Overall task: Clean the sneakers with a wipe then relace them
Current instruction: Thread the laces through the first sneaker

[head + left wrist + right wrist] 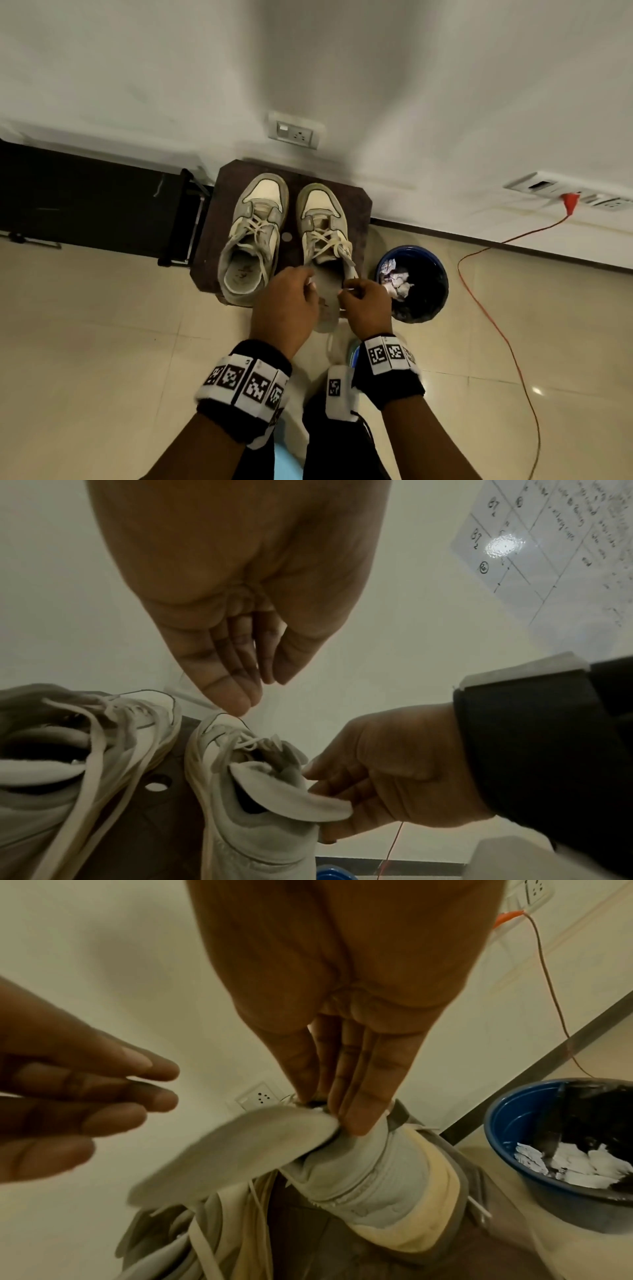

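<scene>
Two grey and cream sneakers stand side by side on a dark stool (358, 209), toes toward the wall. The left sneaker (251, 229) and the right sneaker (322, 212) both carry loose cream laces. A grey insole (329, 286) sticks up out of the right sneaker's heel opening (387, 1177). My right hand (346, 288) pinches the insole's edge (246, 1145) between thumb and fingers. My left hand (308, 278) hovers just left of the insole with straight fingers (240, 696) and holds nothing. No wipe shows in either hand.
A blue bin (385, 260) with a black liner and crumpled white wipes stands on the floor right of the stool. An orange cable (493, 318) trails from a wall socket across the tiles. A black low unit (85, 202) lies along the wall at left.
</scene>
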Demonstrator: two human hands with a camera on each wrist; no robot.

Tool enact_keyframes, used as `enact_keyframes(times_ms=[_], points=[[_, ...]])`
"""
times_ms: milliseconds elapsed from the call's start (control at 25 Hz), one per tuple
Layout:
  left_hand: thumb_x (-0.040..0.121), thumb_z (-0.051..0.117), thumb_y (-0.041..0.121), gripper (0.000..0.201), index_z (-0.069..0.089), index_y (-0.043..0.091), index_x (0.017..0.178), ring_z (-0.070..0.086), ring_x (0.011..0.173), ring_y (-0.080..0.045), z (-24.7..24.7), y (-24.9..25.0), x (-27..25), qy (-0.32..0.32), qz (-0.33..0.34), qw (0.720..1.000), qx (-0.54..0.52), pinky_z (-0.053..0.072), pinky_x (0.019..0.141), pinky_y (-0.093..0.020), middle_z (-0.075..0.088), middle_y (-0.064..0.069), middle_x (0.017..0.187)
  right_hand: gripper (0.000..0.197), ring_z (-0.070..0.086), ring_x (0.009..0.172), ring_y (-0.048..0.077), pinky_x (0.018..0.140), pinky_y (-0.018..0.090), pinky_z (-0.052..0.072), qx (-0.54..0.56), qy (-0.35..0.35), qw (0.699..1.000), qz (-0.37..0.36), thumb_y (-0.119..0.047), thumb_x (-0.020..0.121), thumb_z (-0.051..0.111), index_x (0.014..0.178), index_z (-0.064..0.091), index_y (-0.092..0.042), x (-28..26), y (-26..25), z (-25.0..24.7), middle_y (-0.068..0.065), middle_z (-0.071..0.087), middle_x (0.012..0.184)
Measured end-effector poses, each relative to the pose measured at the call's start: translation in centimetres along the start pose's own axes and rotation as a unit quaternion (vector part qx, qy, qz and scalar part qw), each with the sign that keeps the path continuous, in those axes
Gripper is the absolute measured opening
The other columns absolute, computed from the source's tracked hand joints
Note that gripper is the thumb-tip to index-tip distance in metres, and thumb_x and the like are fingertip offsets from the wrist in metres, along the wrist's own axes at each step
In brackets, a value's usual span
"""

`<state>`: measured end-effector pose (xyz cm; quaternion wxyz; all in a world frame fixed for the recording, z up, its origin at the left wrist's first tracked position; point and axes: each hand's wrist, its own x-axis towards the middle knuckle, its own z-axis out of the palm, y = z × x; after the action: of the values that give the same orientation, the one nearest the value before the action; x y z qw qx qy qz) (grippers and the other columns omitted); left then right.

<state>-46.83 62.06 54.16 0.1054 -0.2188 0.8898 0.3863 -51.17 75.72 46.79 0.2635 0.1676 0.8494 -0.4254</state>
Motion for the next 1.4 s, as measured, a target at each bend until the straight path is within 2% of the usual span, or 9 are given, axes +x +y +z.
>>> enact_keyframes(times_ms=[200, 480, 600, 720, 840, 1040, 1160, 1280, 1400], points=[[0.092, 0.052, 0.018, 0.027, 0.058, 0.017, 0.119, 0.06, 0.101, -0.023, -1.1, -2.3, 4.1, -0.057, -0.008, 0.998, 0.031, 0.051, 0.084, -0.04, 0.063, -0.005, 0.11, 0.026, 0.065, 0.085, 0.021, 0.076, 0.029, 0.049, -0.088, 0.091, 0.992, -0.014, -0.025, 0.081, 0.066, 0.104, 0.068, -0.016, 1.0, -3.3, 1.3, 0.003, 0.07, 0.091], [0.092, 0.053, 0.025, 0.031, 0.046, 0.017, 0.121, 0.06, 0.099, -0.034, 1.4, -3.1, 8.1, -0.108, 0.022, 0.991, 0.08, 0.051, 0.08, -0.046, 0.059, -0.008, 0.112, 0.023, 0.059, 0.082, 0.011, 0.074, 0.026, 0.045, -0.126, 0.137, 0.98, -0.076, -0.026, 0.083, 0.066, 0.104, 0.063, -0.018, 3.4, -4.4, 2.1, -0.006, 0.066, 0.091], [0.09, 0.054, 0.017, 0.032, 0.044, 0.018, 0.121, 0.06, 0.1, -0.036, 2.3, -3.5, 8.5, -0.112, 0.023, 0.99, 0.083, 0.051, 0.081, -0.049, 0.058, -0.01, 0.114, 0.029, 0.064, 0.085, 0.013, 0.079, 0.028, 0.051, -0.159, 0.107, 0.977, -0.088, -0.032, 0.086, 0.063, 0.111, 0.067, -0.019, 3.4, -3.5, 2.4, -0.002, 0.071, 0.095], [0.088, 0.053, 0.013, 0.033, 0.046, 0.02, 0.12, 0.062, 0.095, -0.034, 2.3, -4.1, 8.9, -0.087, 0.024, 0.992, 0.088, 0.053, 0.075, -0.047, 0.059, -0.007, 0.112, 0.031, 0.065, 0.077, 0.014, 0.075, 0.038, 0.056, -0.138, 0.08, 0.985, -0.062, -0.046, 0.083, 0.06, 0.1, 0.07, -0.022, 3.1, -2.4, 2.9, -0.003, 0.071, 0.085], [0.089, 0.055, 0.019, 0.034, 0.046, 0.023, 0.121, 0.063, 0.086, -0.028, 2.1, -3.6, 9.1, -0.091, 0.067, 0.978, 0.177, 0.053, 0.064, -0.039, 0.05, -0.005, 0.124, 0.05, 0.063, 0.071, 0.012, 0.068, 0.035, 0.055, -0.124, 0.112, 0.984, -0.055, -0.066, 0.078, 0.049, 0.087, 0.072, -0.023, 3.5, -2.9, 3.1, -0.007, 0.068, 0.076], [0.091, 0.056, 0.027, 0.022, 0.059, 0.021, 0.111, 0.049, 0.111, -0.025, 2.7, -2.5, 11.1, -0.092, 0.132, 0.945, 0.283, 0.047, 0.079, -0.035, 0.04, -0.004, 0.133, 0.026, 0.061, 0.079, 0.011, 0.074, 0.031, 0.052, -0.122, 0.105, 0.983, -0.088, -0.043, 0.081, 0.06, 0.09, 0.071, -0.022, 5.8, -4.1, 3.7, -0.003, 0.068, 0.088], [0.093, 0.053, 0.027, 0.02, 0.062, 0.016, 0.108, 0.057, 0.1, -0.024, 3.3, -2.9, 11.6, -0.092, 0.121, 0.961, 0.231, 0.049, 0.071, -0.034, 0.048, -0.003, 0.127, 0.019, 0.063, 0.079, 0.012, 0.078, 0.035, 0.053, -0.052, 0.11, 0.989, -0.085, -0.032, 0.086, 0.06, 0.09, 0.072, -0.017, 6.4, -3.3, 3.3, -0.002, 0.07, 0.084], [0.096, 0.049, 0.023, 0.017, 0.06, 0.014, 0.104, 0.059, 0.083, -0.021, 3.2, -3.7, 11.1, -0.07, 0.077, 0.992, 0.069, 0.044, 0.065, -0.032, 0.059, -0.002, 0.1, 0.02, 0.062, 0.081, 0.019, 0.077, 0.042, 0.052, 0.005, 0.125, 0.989, -0.081, -0.029, 0.093, 0.054, 0.094, 0.066, -0.013, 5.8, -2.4, 3.0, 0.002, 0.068, 0.086], [0.097, 0.047, 0.019, 0.012, 0.059, 0.019, 0.094, 0.055, 0.075, -0.014, 3.1, -4.5, 10.6, -0.058, -0.003, 0.995, -0.081, 0.042, 0.063, -0.026, 0.058, 0.005, 0.079, 0.02, 0.058, 0.078, 0.019, 0.073, 0.042, 0.05, 0.026, 0.126, 0.988, -0.084, -0.027, 0.097, 0.047, 0.098, 0.059, -0.011, 5.1, -2.1, 2.8, -0.003, 0.061, 0.082]])
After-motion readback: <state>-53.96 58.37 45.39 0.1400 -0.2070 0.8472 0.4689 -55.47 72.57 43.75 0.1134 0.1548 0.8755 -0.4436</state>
